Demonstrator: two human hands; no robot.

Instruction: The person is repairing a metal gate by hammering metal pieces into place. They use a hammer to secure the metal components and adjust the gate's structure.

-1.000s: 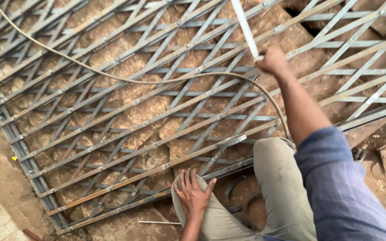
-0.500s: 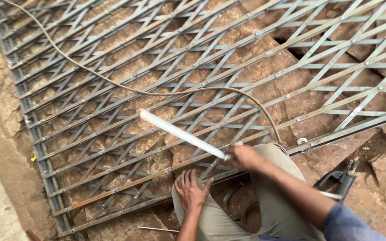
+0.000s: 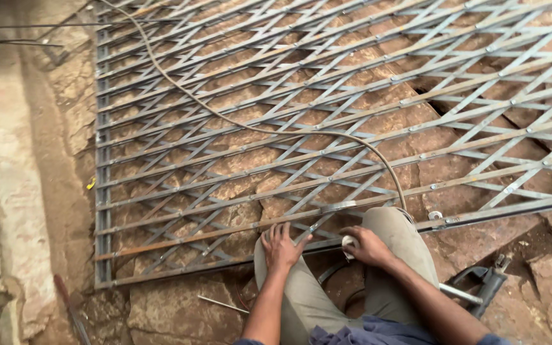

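Lying flat across the stone floor [image 3: 180,313] is a large grey metal lattice gate [image 3: 276,128], its crossed strips filling most of the view, with a long cable [image 3: 237,121] curving over it down toward the person's bent knees. They crouch at the gate's lower edge rail. Judging by the posture, the step in hand looks like steadying the frame and readying a piece to fit at this rail. The left hand [image 3: 280,246] has its fingers spread and pressed flat on the knee, touching the bottom bar. The right hand [image 3: 367,246] is curled around a small pale round object [image 3: 350,242], gripped close to the rail; what it is I cannot tell. A dark clamp-like tool [image 3: 480,284] lies on the stones just beside the right leg. A next move would call for lining the small piece up with the rail while the left hand braces
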